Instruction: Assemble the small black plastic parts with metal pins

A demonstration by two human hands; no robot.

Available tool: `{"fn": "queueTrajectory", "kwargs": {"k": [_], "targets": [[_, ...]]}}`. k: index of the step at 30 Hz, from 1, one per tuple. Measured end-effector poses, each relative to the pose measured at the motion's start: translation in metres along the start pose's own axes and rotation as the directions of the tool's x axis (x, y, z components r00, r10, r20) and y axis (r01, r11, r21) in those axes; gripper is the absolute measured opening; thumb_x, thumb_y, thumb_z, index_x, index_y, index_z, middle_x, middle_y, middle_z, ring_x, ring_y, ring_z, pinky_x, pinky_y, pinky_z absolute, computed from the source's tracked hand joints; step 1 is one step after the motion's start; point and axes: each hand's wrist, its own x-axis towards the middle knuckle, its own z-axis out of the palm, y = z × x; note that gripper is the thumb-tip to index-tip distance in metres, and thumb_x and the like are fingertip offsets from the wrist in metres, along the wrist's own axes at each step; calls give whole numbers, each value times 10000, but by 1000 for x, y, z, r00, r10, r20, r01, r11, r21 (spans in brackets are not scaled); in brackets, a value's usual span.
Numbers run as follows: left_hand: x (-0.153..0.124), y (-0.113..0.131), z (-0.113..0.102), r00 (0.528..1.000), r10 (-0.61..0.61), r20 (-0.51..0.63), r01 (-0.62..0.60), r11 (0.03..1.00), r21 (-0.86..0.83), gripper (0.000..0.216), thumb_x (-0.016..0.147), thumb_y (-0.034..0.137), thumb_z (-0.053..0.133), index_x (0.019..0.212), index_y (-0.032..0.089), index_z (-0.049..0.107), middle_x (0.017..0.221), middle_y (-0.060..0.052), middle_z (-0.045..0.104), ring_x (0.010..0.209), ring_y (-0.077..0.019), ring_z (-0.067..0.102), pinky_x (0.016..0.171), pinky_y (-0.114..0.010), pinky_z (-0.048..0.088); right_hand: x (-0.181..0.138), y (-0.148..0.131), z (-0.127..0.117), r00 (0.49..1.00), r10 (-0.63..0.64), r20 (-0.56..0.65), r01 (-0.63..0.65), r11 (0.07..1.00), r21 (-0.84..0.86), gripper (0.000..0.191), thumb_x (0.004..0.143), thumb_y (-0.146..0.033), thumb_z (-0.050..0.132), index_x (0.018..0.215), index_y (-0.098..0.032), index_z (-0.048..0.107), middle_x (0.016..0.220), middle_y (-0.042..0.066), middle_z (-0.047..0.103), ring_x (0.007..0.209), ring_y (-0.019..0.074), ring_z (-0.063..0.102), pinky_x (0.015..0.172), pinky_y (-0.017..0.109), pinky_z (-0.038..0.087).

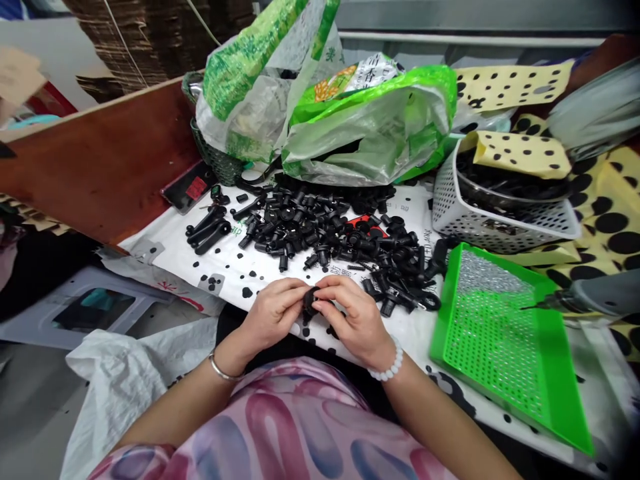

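Observation:
Just in front of my body, a small black plastic part (310,303) is pinched between both hands. My left hand (275,310) grips it from the left with thumb and fingertips. From the other side, the fingertips of my right hand (355,313) press on the same part. Its exact kind is partly hidden by the fingers. A wide heap of black plastic parts (305,223) lies on the white spotted cloth (220,277) beyond my hands. Left of the heap are a few longer black handle-like pieces (210,230).
A green perforated tray (560,373) with small silvery pieces stands at the right, a power driver (590,297) over it. Behind are a white basket (505,230) and green plastic bags (370,147). A wooden board (100,160) edges the left, near a dark phone-like slab (185,187).

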Motion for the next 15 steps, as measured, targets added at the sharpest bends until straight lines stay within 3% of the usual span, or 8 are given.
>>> {"fn": "queueTrajectory", "kwargs": {"k": [3, 5, 9, 15], "targets": [[6, -11, -11, 988, -33, -149, 53, 990, 131, 300, 846, 137, 443, 1100, 188, 596, 1050, -98, 602, 995, -190, 557, 880, -329, 447, 1, 2, -3, 996, 22, -89, -26, 999, -40, 82, 834, -160, 554, 870, -194, 620, 930, 77, 613, 869, 186, 601, 783, 343, 504], [14, -25, -21, 985, -17, -172, 64, 959, 276, 337, 842, 99, 407, 1114, 183, 588, 1070, -107, 588, 1011, -201, 543, 884, -359, 440, 2, 2, -4, 988, 37, -147, -46, 997, -55, 84, 833, -170, 558, 880, -202, 619, 938, 74, 614, 875, 193, 601, 794, 357, 499], [29, -50, -38, 991, 128, 46, -131, 814, 566, 368, 820, 67, 404, 1090, 199, 616, 1179, -146, 528, 1092, -270, 485, 888, -472, 399, 2, 3, -5, 984, 40, -171, -51, 997, -56, 87, 827, -158, 567, 886, -202, 614, 945, 70, 610, 885, 190, 594, 800, 357, 494], [43, -62, -51, 944, 224, 243, -329, 702, 631, 292, 835, 150, 468, 1068, 230, 626, 1231, -146, 489, 1136, -286, 445, 921, -503, 366, 2, 3, -5, 983, 36, -182, -44, 998, -39, 99, 825, -144, 566, 894, -195, 615, 958, 73, 605, 880, 183, 592, 782, 343, 502]]}}
